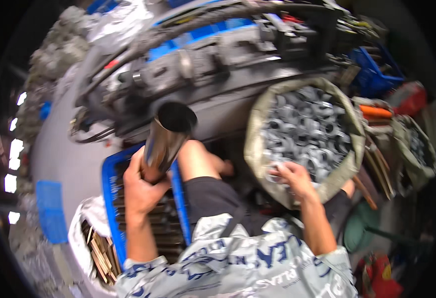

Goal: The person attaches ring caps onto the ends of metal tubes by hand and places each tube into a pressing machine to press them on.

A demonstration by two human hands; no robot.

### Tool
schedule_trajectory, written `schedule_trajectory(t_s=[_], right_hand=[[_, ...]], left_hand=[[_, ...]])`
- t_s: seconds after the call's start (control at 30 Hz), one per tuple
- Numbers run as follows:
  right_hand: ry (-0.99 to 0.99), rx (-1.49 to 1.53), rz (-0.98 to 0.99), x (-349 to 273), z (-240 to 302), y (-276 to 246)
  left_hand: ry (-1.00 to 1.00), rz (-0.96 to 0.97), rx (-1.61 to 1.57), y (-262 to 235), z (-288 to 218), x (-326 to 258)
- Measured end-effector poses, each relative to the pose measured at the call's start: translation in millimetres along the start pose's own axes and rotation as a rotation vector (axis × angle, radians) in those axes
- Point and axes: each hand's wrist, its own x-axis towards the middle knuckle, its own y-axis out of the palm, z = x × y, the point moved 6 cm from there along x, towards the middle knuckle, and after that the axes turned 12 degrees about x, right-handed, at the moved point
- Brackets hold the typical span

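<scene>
My left hand (pixel 143 181) is wrapped round the lower part of a shiny metal tube (pixel 164 136). The tube tilts slightly, its dark open end facing up. Over the near rim of an open fabric sack (pixel 254 134), my right hand (pixel 295 180) has its fingers pinched on a small pale grey ring piece (pixel 273 173), blurred by motion. Short grey metal rings (pixel 307 129) fill the sack in a loose heap. Beneath my left hand stands a blue crate (pixel 109 193) holding rows of dark metal pieces.
A machine bench (pixel 198 64) with metal fixtures and cables runs across the far side. To the right are a blue bin (pixel 377 72), a smaller sack (pixel 416 149) and an orange object (pixel 376 111). A white sack of thin strips (pixel 86 213) stands left of the crate.
</scene>
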Motion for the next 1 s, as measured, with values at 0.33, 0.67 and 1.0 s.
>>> schedule_trajectory(t_s=[0.33,0.67,1.0], right_hand=[[0.001,0.984,0.124,-17.6,-7.9,46.6],[-0.087,1.133,0.45,-42.0,18.1,77.2],[-0.157,1.022,0.223,-35.9,16.1,72.5]], left_hand=[[0.332,0.325,0.221,57.6,-20.5,-6.6],[0.362,0.32,0.228,57.7,-28.5,-10.7],[0.376,0.356,0.267,55.9,-31.5,-15.5]])
